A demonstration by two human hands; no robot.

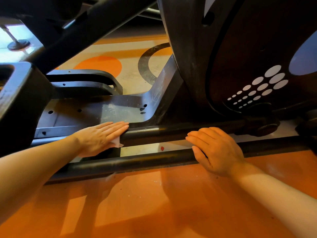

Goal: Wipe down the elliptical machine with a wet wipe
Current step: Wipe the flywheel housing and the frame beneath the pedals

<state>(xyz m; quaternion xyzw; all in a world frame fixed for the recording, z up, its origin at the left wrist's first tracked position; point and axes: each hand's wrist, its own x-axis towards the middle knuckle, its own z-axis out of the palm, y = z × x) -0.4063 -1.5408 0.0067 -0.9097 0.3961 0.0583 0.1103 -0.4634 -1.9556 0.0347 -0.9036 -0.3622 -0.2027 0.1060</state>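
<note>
Down low at the base of the machine now, orange rubber gym floor [154,203] nearest us with pale specks scattered on it. Just past it runs the near black round steel rail [137,163], and the right hand [216,150] rests on it, fingers loosely curled over the top, thumb on the near side — bracing rather than gripping hard, by the look of it.

Left hand [101,136] is flat, fingers straight and together, pressing the white wet wipe [117,142] onto the end of the far black round steel rail [180,133]. Only a crumpled corner of the wipe peeks out under the palm.

To do this well, I'd say keep the palm flat, wrap the wipe around the tube and draw it along the rail's length toward the right hand, then turn to a clean face before the next surface.

Beyond the fingertips sits the dusty dark grey metal base plate [116,112], visibly speckled and with screw holes — likely next in line. Rising behind it, the black flywheel housing with white dot pattern [257,86], part of the black elliptical machine [188,48].

Containers? None in view: no wipe tub, no bin.
</note>
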